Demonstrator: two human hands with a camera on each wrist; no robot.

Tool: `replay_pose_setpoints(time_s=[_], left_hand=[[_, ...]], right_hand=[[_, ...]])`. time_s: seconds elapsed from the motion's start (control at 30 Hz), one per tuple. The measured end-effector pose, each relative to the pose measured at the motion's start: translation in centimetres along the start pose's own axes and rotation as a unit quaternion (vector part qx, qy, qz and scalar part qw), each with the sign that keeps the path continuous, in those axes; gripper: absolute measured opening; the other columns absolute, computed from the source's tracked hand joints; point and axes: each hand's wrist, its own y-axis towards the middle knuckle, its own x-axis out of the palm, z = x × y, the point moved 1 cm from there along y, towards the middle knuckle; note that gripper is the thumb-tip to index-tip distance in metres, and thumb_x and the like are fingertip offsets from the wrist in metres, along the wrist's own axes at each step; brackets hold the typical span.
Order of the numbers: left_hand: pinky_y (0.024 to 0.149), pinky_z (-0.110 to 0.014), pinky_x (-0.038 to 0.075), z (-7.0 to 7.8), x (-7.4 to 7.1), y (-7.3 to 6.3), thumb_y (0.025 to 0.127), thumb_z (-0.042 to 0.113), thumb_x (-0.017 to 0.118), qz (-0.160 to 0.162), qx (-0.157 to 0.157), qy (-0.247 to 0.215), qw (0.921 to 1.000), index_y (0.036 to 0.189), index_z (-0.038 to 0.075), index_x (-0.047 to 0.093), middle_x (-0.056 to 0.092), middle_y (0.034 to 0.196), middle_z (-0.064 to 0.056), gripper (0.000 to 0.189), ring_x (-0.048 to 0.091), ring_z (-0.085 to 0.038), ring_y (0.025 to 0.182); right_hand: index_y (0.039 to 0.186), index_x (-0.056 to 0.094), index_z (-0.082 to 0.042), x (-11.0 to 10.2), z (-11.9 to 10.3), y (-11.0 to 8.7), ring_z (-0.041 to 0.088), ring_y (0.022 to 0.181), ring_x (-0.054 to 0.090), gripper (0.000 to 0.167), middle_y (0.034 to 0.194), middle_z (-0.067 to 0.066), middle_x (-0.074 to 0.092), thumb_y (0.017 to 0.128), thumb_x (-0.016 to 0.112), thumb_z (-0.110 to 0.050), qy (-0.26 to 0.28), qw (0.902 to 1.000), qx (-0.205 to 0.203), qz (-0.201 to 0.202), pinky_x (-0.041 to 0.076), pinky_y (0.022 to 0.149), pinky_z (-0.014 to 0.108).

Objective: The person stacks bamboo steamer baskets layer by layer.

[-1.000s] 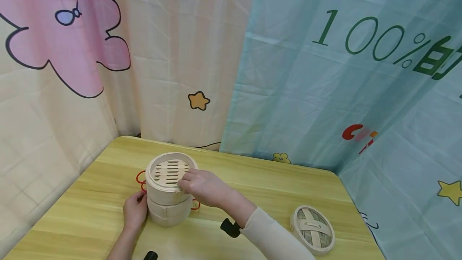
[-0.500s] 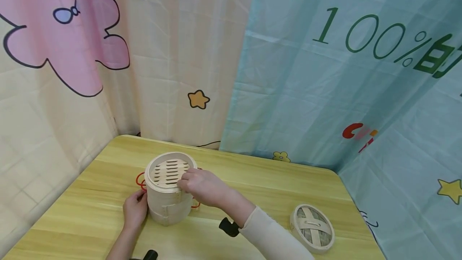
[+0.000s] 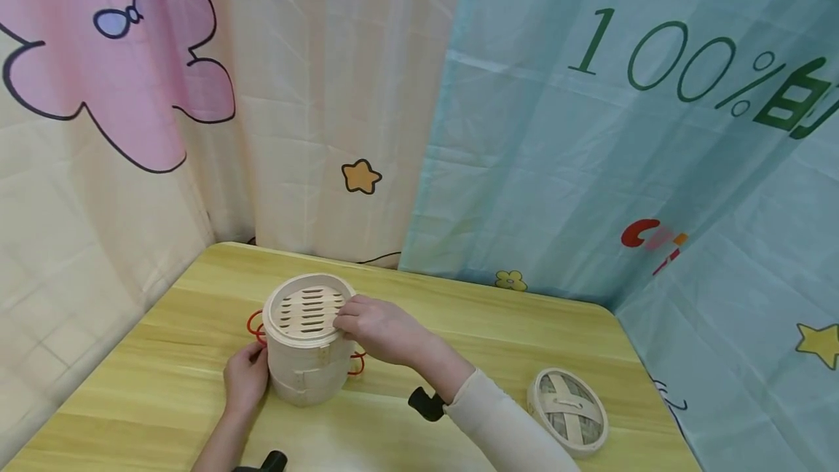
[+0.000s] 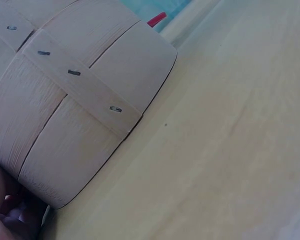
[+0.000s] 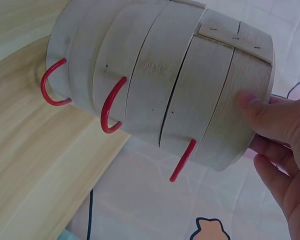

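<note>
A stack of round bamboo steamer baskets (image 3: 308, 374) stands on the table, its slatted top basket (image 3: 308, 309) facing up without a lid. My right hand (image 3: 383, 328) pinches that basket's right rim, thumb on the outer wall and fingers over the edge. Three red loop handles (image 5: 110, 107) run down this side in the right wrist view. Low on the left side, my left hand (image 3: 245, 379) has thumb and fingers pinched together against the stack. In the left wrist view, its fingers (image 4: 0, 227) show in the corner around something red, partly hidden by the lower basket wall (image 4: 72, 145).
A round bamboo lid (image 3: 567, 414) with a crossed strap lies on the table at the right. The wooden table (image 3: 419, 297) ends in front of printed curtains (image 3: 328, 93). Black wrist cameras (image 3: 426, 404) sit on both wrists.
The upper basket now lines up with the wall below, where a step showed a second ago. My right hand has shifted slightly right along the rim; my left hand stays in place.
</note>
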Motion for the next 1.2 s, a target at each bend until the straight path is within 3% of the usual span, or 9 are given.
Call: replay_pose_setpoints(time_s=[0.37, 0.63, 0.9, 1.13, 1.2], left_hand=[[0.064, -0.015, 0.036, -0.2, 0.1, 0.3, 0.084, -0.001, 0.055, 0.005, 0.014, 0.005, 0.9999, 0.093, -0.012, 0.066, 0.065, 0.089, -0.024, 0.018, 0.058, -0.031, 0.083], [0.062, -0.013, 0.035, -0.1, 0.0, 0.4, 0.083, -0.001, 0.056, 0.004, 0.014, 0.003, 0.9999, 0.092, -0.011, 0.067, 0.066, 0.086, -0.023, 0.017, 0.057, -0.017, 0.074], [0.062, -0.014, 0.036, 0.0, 0.1, 0.2, 0.083, -0.002, 0.054, 0.001, 0.014, 0.006, 0.9999, 0.091, -0.012, 0.066, 0.065, 0.085, -0.023, 0.017, 0.058, -0.029, 0.080], [0.069, -0.034, 0.043, 0.0, 0.0, 0.2, 0.083, -0.004, 0.054, -0.004, 0.013, 0.012, 0.9998, 0.092, -0.013, 0.065, 0.065, 0.086, -0.024, 0.017, 0.058, -0.033, 0.084], [0.068, -0.029, 0.042, 0.0, 0.0, 0.3, 0.083, -0.003, 0.054, -0.003, 0.011, 0.012, 0.9999, 0.092, -0.013, 0.066, 0.065, 0.086, -0.023, 0.017, 0.058, -0.031, 0.083]], right_hand=[[0.096, 0.067, -0.012, 0.4, -0.2, 0.1, 0.011, 0.096, 0.053, 0.010, 0.093, -0.004, 0.062, 0.086, 0.064, -0.013, -0.018, 0.9995, -0.012, 0.024, 0.036, 0.091, 0.018], [0.096, 0.066, -0.012, 0.4, -0.4, 0.2, 0.011, 0.095, 0.052, 0.011, 0.094, -0.003, 0.061, 0.085, 0.065, -0.012, -0.008, 0.9994, -0.017, 0.030, 0.035, 0.092, 0.018], [0.095, 0.065, -0.010, 0.6, -1.1, 0.5, 0.012, 0.093, 0.051, 0.010, 0.093, -0.002, 0.060, 0.085, 0.063, -0.008, 0.022, 0.9979, -0.022, 0.057, 0.037, 0.088, 0.017], [0.094, 0.065, -0.010, 0.8, -1.3, 0.7, 0.012, 0.093, 0.052, 0.010, 0.093, -0.001, 0.060, 0.084, 0.065, -0.009, 0.026, 0.9970, -0.016, 0.071, 0.038, 0.087, 0.018], [0.096, 0.065, -0.010, 0.8, -1.4, 0.7, 0.012, 0.094, 0.052, 0.011, 0.094, -0.001, 0.060, 0.085, 0.065, -0.010, 0.019, 0.9976, -0.013, 0.065, 0.038, 0.088, 0.017]])
